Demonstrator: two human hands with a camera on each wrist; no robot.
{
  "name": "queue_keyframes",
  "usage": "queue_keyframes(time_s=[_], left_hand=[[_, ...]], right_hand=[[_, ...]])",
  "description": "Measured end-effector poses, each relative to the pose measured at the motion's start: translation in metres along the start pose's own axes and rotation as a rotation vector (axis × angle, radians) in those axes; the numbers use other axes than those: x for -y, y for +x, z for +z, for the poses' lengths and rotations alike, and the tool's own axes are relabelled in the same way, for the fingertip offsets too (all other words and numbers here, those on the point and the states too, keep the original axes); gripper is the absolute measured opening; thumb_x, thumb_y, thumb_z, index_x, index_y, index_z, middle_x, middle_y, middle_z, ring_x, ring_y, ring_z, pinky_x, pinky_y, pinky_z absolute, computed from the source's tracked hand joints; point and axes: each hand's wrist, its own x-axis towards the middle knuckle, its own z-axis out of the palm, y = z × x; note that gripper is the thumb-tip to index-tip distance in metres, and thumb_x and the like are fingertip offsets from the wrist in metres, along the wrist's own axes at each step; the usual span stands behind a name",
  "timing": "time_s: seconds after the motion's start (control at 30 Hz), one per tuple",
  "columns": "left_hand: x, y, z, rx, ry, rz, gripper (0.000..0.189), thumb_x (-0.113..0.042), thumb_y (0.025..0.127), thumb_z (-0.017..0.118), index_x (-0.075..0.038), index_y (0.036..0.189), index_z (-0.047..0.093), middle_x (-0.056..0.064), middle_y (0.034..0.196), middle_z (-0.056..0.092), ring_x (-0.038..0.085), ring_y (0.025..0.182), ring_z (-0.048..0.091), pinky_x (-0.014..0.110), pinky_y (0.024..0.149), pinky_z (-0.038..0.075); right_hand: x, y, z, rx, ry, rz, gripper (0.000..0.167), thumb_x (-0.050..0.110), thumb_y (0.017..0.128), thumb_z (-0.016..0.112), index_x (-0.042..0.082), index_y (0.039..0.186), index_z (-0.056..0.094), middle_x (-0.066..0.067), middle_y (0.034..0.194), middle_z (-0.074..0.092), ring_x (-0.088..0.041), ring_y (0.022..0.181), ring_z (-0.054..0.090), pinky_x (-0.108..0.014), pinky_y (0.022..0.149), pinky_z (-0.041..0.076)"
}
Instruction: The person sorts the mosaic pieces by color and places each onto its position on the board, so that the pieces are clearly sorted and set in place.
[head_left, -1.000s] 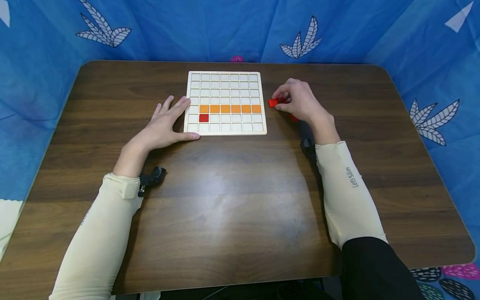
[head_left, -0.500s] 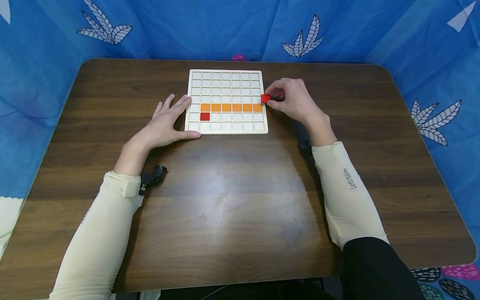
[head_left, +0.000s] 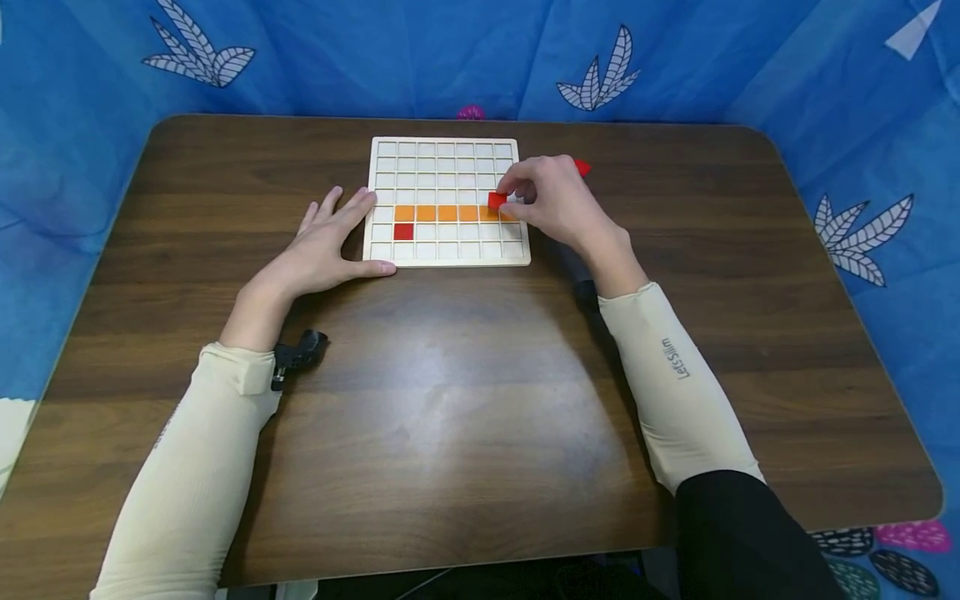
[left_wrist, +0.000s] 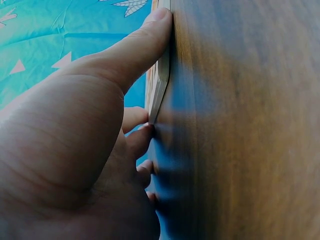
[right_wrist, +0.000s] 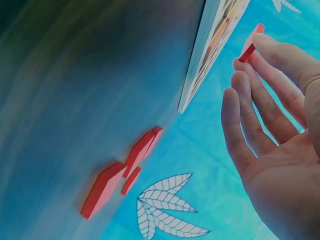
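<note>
A pale grid board [head_left: 450,264] lies on the brown table. Orange square tiles [head_left: 447,213] fill much of one row, and one red tile [head_left: 403,232] sits in the row nearer me, under the leftmost orange one. My left hand [head_left: 311,250] has its fingers spread against the board's left edge; the thumb presses the near edge, as the left wrist view also shows. Between thumb and index finger, my right hand [head_left: 558,200] pinches a red square tile [right_wrist: 251,44] above the right end of the orange row. The other right fingers stretch out, and the hand hides some right-hand cells.
Several loose red tiles [right_wrist: 102,192] lie on the table right of the board; the head view shows part of one red tile [head_left: 582,167] behind my right hand. A blue patterned cloth [head_left: 420,58] hangs behind the table [head_left: 450,400].
My right hand has picked up a red tile beside the board and carried it left, over the right part of the grid. My left hand stays at the board's edge.
</note>
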Motion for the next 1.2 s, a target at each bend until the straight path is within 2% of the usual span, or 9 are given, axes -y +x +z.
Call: queue_keyframes(time_s=[0.27, 0.63, 0.9, 1.2], left_hand=[[0.001, 0.001, 0.001, -0.003, 0.001, -0.012, 0.112, -0.060, 0.090, 0.077, -0.020, 0.171, 0.011, 0.002, 0.179, 0.005, 0.034, 0.164, -0.012, 0.056, 0.131, -0.011], [0.003, 0.002, 0.003, -0.004, -0.004, -0.005, 0.112, -0.061, 0.090, 0.076, -0.020, 0.171, 0.011, 0.002, 0.179, 0.004, 0.035, 0.164, -0.013, 0.057, 0.131, -0.011], [0.002, 0.005, 0.004, -0.012, -0.001, 0.016, 0.111, -0.061, 0.090, 0.076, -0.020, 0.171, 0.012, 0.002, 0.179, 0.005, 0.035, 0.164, -0.012, 0.057, 0.131, -0.011], [0.007, 0.004, 0.004, -0.022, -0.001, 0.014, 0.111, -0.061, 0.090, 0.076, -0.019, 0.171, 0.013, 0.003, 0.179, 0.006, 0.036, 0.164, -0.011, 0.057, 0.131, -0.010]], right_hand=[[0.013, 0.008, 0.011, -0.002, -0.002, -0.066, 0.022, 0.021, 0.094, 0.081, 0.011, 0.114, 0.081, -0.005, 0.103, 0.077, -0.020, 0.097, 0.064, -0.032, 0.088, 0.052], [0.049, 0.022, 0.032, 0.026, -0.037, -0.155, 0.021, 0.022, 0.092, 0.083, 0.012, 0.110, 0.081, -0.004, 0.100, 0.078, -0.017, 0.089, 0.066, -0.027, 0.085, 0.053], [0.056, 0.024, 0.044, 0.114, -0.107, -0.129, 0.023, 0.023, 0.093, 0.083, 0.013, 0.114, 0.080, -0.003, 0.101, 0.075, -0.018, 0.090, 0.060, -0.027, 0.083, 0.051], [0.063, 0.026, 0.054, 0.089, -0.155, -0.201, 0.017, 0.018, 0.094, 0.080, 0.011, 0.110, 0.081, -0.004, 0.105, 0.077, -0.018, 0.092, 0.063, -0.030, 0.089, 0.054]])
